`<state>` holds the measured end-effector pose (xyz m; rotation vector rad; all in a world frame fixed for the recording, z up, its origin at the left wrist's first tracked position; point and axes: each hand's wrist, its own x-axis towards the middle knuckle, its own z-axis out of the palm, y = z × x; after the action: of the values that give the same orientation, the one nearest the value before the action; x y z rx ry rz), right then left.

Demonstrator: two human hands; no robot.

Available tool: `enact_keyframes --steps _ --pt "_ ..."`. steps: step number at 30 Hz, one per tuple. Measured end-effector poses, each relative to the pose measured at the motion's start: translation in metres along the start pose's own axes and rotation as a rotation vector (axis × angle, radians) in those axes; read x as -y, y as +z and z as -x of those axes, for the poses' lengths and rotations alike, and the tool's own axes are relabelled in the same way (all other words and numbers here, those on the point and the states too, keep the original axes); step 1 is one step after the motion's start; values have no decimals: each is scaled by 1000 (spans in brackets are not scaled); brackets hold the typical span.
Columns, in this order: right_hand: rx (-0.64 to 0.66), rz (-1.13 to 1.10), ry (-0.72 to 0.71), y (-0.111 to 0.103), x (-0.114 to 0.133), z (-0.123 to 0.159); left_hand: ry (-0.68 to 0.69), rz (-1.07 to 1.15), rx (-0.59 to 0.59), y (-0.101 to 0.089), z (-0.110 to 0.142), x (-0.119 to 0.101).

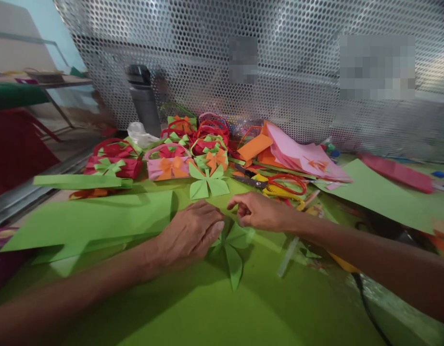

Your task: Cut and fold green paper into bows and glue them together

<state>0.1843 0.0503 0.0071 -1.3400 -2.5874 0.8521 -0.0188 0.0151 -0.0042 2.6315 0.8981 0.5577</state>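
My left hand [193, 230] is closed over the upper left part of a green paper flower [233, 264] lying on the green tabletop, hiding some of its petals. Just right of it, my right hand [260, 211] hovers above the flower's upper edge. Its index finger is bent forward, apart from the other curled fingers, and nothing shows in it. Beyond both hands lies a second green paper flower [208, 185]. Scissors with red handles [286, 184] and yellow-handled scissors [270, 191] lie behind my right hand. A clear glue stick [288, 258] is below my right wrist.
Small paper bags with bows [167, 167] crowd the back, near a grey bottle [145, 105] and a perforated metal panel [286, 62]. Green sheets [99, 216] lie left, pink sheets [301, 154] at back right. A black cable [368, 307] runs at lower right.
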Motion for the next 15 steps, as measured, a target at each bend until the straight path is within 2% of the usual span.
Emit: enact_keyframes --steps 9,12,15 --pt "-56 156 -137 -1 16 -16 84 9 -44 -1 0 0" --pt "-89 120 -129 -2 16 -19 94 -5 -36 1 1 1" --pt "-177 59 -74 -10 13 -14 98 -25 -40 3 2 2"
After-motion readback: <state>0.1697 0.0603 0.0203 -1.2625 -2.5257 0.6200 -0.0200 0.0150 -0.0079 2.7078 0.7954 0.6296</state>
